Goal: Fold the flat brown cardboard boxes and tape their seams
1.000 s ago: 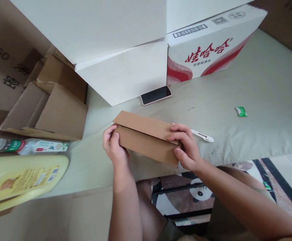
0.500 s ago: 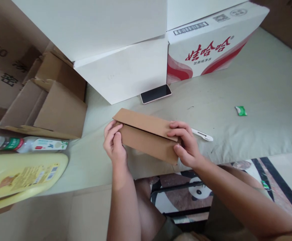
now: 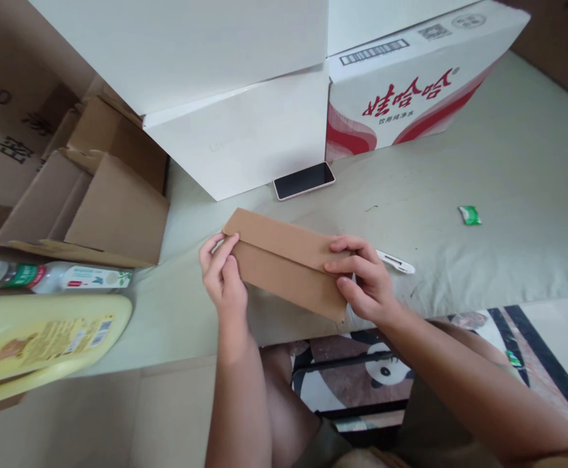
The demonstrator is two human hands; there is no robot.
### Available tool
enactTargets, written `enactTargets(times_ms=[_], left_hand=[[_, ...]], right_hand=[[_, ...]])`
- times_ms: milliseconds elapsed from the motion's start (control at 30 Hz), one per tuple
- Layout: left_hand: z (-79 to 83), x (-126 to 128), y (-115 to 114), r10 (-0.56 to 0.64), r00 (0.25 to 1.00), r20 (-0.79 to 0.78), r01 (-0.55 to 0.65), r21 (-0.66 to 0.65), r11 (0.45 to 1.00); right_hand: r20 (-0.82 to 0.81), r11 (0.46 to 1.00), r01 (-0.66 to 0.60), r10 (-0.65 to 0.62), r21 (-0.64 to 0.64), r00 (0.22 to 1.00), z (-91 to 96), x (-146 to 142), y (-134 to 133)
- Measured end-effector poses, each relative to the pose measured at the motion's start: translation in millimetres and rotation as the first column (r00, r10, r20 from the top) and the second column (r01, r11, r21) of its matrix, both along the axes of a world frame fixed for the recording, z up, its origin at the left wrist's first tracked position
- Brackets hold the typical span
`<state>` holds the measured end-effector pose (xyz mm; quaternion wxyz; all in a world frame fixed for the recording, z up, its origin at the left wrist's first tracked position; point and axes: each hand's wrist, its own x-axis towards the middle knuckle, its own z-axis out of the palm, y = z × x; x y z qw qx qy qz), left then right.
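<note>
A small flat brown cardboard box (image 3: 286, 263) lies on the pale cloth surface (image 3: 483, 156) in front of me, its top flap folded down. My left hand (image 3: 221, 276) pinches its left end, fingers closed on the flap edge. My right hand (image 3: 364, 281) grips the right end, fingers over the flap and thumb under the corner.
A phone (image 3: 304, 180) lies face up behind the box, against stacked white cartons (image 3: 225, 84). A white pen-like tool (image 3: 395, 262) rests right of my hand. An open brown carton (image 3: 93, 195), a water bottle (image 3: 50, 275) and a yellow bottle (image 3: 45, 338) lie left. A green wrapper (image 3: 469, 215) sits far right.
My left fingers have shifted from the box's end onto the flap's left corner, and the flap is pressed flatter. The right hand keeps its hold.
</note>
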<state>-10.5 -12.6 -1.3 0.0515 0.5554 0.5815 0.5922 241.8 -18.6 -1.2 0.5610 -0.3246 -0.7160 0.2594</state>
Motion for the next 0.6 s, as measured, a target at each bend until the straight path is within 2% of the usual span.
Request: enactTargets(times_ms=[167,267,400,533,600], left_hand=[[0.6,-3,3,0.039,0.999,0.019,-0.038,-0.015,0.999],[0.4,-7,4,0.061,0.995,0.081,-0.058,-0.040,0.998],[1.3,-14,7,0.102,0.974,0.201,-0.094,-0.048,0.994],[9.0,-19,11,0.211,0.884,0.417,-0.180,-0.114,0.977],[13.3,-22,11,0.262,0.827,0.497,-0.207,-0.164,0.965]], right_hand=[[-0.013,0.999,-0.013,0.013,-0.029,1.000,-10.2,2,-2],[-0.065,0.996,0.010,-0.016,-0.086,0.998,-18.8,3,-4],[-0.047,0.986,0.042,-0.051,-0.163,0.998,-25.9,5,-3],[-0.006,0.963,0.054,-0.058,-0.264,0.998,-29.9,5,-1],[-0.012,0.937,0.002,-0.007,-0.349,1.000,-30.3,3,0]])
